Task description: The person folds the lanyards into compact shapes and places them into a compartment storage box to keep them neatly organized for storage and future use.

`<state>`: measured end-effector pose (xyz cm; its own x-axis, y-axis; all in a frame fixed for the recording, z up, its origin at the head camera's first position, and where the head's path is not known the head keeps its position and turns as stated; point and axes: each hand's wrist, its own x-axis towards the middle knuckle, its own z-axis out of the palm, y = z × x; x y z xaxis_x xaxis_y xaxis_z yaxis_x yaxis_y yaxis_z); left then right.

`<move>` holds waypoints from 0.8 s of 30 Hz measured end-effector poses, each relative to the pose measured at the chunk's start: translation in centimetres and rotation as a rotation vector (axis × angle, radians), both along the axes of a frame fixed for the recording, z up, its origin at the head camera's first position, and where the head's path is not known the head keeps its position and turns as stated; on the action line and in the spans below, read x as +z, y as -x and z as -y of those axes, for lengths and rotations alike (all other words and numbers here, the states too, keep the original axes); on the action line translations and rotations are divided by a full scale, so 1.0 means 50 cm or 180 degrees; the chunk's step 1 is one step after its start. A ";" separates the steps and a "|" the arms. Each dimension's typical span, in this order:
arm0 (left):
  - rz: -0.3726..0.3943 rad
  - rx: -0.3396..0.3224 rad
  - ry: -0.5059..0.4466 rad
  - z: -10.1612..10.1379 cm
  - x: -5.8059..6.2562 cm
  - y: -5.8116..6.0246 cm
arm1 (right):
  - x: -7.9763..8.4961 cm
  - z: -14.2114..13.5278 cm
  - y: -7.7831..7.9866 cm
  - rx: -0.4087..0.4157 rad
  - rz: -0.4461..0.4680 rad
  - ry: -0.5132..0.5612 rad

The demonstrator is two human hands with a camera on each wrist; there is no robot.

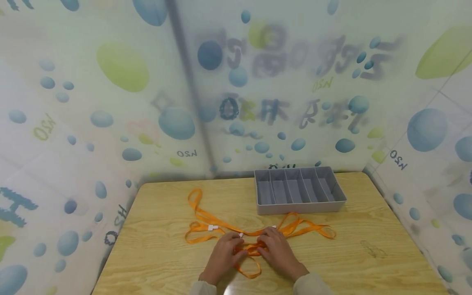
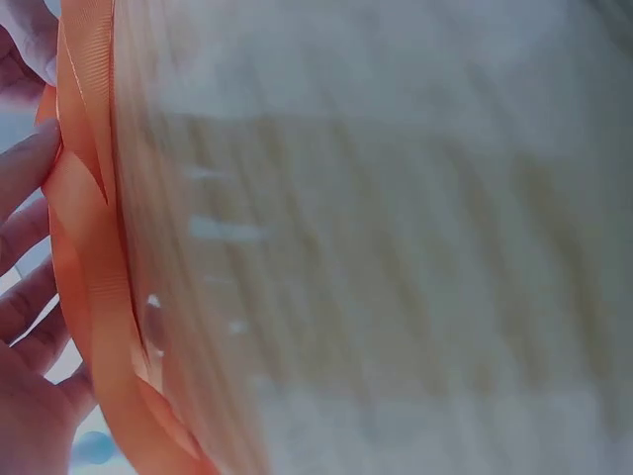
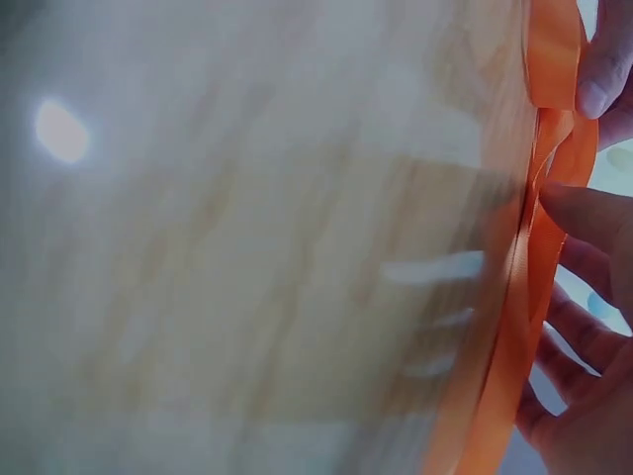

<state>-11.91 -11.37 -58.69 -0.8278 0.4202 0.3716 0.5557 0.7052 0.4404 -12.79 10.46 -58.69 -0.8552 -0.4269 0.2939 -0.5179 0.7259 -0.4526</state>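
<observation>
Both hands meet over the middle of the table around a folded orange lanyard (image 1: 252,250), a flat ribbon strap. My left hand (image 1: 224,255) holds its left end between thumb and fingers, while my right hand (image 1: 277,250) grips the right end. A loop of the strap hangs out toward me below the hands. In the left wrist view the ribbon (image 2: 91,228) lies in overlapping layers against the fingertips. The right wrist view shows the ribbon (image 3: 554,59) under the thumb and fingers too. A white clip (image 1: 241,235) shows by the left fingertips; the hands cover part of the bundle.
More orange lanyards lie beyond the hands: one loose strap (image 1: 195,200) at left with a white clip (image 1: 212,228), another heap (image 1: 295,227) at right. A grey box (image 1: 298,208) with several compartments stands at the table's back. Patterned curtains (image 1: 236,143) enclose the wooden table (image 1: 162,246).
</observation>
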 end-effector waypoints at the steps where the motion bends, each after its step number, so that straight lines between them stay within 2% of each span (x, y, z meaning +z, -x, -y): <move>1: 0.0012 -0.0001 -0.0004 0.000 0.000 0.000 | -0.001 0.000 0.001 -0.0006 0.0007 0.0048; 9: 0.0101 -0.0001 -0.0060 0.004 0.000 0.002 | -0.010 0.004 0.004 -0.0108 -0.0072 0.0276; 13: 0.0121 0.0002 -0.0079 0.003 0.002 0.003 | -0.011 0.008 0.004 -0.0169 -0.0168 0.0283; 19: 0.0162 0.0031 -0.0063 0.001 0.010 0.003 | -0.006 0.012 0.002 -0.0228 -0.0163 0.0278; 24: 0.0232 0.0094 -0.0123 -0.003 0.021 0.002 | 0.004 0.013 0.001 -0.0303 -0.0127 0.0567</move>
